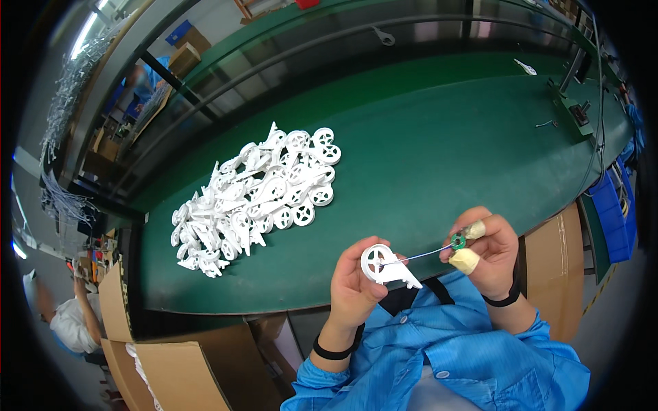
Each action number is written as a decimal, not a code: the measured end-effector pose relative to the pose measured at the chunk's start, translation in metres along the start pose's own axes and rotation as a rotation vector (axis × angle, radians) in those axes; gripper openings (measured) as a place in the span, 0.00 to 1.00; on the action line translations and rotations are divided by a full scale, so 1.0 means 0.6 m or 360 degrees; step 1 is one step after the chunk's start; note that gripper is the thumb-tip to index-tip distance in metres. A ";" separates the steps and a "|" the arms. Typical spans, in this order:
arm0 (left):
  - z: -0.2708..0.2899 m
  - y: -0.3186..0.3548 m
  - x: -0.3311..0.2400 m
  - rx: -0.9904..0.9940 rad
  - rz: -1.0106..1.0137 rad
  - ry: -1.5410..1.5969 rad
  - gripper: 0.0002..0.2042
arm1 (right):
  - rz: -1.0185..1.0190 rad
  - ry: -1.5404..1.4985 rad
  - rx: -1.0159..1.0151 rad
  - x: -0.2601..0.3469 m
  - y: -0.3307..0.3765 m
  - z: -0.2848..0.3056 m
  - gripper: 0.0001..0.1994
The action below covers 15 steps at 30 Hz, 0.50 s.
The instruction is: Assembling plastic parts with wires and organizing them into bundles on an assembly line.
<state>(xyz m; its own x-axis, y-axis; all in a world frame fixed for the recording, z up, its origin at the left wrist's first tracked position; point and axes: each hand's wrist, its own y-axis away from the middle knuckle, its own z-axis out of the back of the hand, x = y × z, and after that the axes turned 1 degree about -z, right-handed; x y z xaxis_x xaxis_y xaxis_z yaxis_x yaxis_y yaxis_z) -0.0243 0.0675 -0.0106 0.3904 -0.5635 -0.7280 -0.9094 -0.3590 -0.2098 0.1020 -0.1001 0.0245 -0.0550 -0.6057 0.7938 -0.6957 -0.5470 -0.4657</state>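
Between the fingers of my left hand [353, 284] is a white plastic part [379, 266] with a round spoked ring and a tapering arm that points right. A thin bluish wire [425, 255] runs from the ring's middle across to my right hand [495, 253]. There my thumb and forefinger, both wrapped in pale finger covers, pinch a small round green circuit board [458, 240] at the wire's other end. Both hands are above the near edge of the green table. To their left lies a heap of similar white plastic parts [274, 185].
The green tabletop [411, 157] spreads out ahead of me. A green metal fixture [572, 113] stands at the far right, near a loose white piece [525, 67]. Cardboard boxes [175, 373] sit below the table; a blue bin [612, 212] is at right. Another person [72, 322] is at left.
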 end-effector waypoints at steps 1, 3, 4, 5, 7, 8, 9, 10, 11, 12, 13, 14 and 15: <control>-0.002 0.000 0.000 0.0005 0.0000 -0.0002 0.36 | 0.0003 0.0070 0.0038 -0.002 0.004 -0.001 0.16; -0.006 -0.002 0.003 0.0017 -0.0025 -0.0102 0.35 | -0.0008 0.0068 -0.0029 -0.002 0.009 -0.011 0.15; -0.011 -0.001 0.003 0.0024 -0.0021 -0.0102 0.35 | 0.0023 0.0378 0.0068 -0.004 0.011 -0.009 0.13; -0.017 0.000 0.005 -0.0037 -0.0039 -0.0291 0.34 | 0.0049 0.0693 0.0158 -0.006 0.013 -0.008 0.12; -0.026 0.004 0.008 -0.0082 -0.0045 -0.0474 0.34 | 0.0119 0.1055 0.0237 -0.002 0.001 -0.028 0.10; -0.029 0.008 0.008 -0.0020 -0.0125 -0.0662 0.33 | 0.0099 0.1040 0.0240 -0.009 0.003 -0.031 0.11; -0.033 0.010 0.008 0.0039 -0.0212 -0.0851 0.33 | 0.0081 0.1022 0.0248 -0.019 0.008 -0.032 0.11; -0.043 0.011 0.004 0.0095 -0.0243 -0.0927 0.32 | 0.0082 0.1030 0.0239 -0.023 0.012 -0.033 0.11; -0.046 0.011 0.005 0.0102 -0.0240 -0.0924 0.32 | 0.0049 0.1000 0.0201 -0.029 0.016 -0.033 0.12; -0.048 0.010 0.008 0.0095 -0.0247 -0.0950 0.32 | 0.0016 0.0967 0.0165 -0.031 0.018 -0.034 0.13; -0.050 0.010 0.010 0.0087 -0.0256 -0.0978 0.31 | 0.0017 0.0969 0.0161 -0.031 0.018 -0.034 0.13; -0.052 0.010 0.011 0.0090 -0.0255 -0.0978 0.31 | 0.0056 0.0988 0.0156 -0.030 0.019 -0.034 0.13; -0.054 0.010 0.013 0.0112 -0.0227 -0.0965 0.31 | 0.0095 0.1007 0.0151 -0.029 0.019 -0.035 0.13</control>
<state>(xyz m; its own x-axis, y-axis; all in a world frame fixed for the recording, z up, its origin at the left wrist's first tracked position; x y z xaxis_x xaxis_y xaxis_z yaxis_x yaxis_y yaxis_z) -0.0220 0.0370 0.0035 0.3770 0.0160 -0.9261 -0.8696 -0.3379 -0.3599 0.0802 -0.0837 0.0134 -0.5240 -0.1943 0.8292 -0.6136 -0.5891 -0.5258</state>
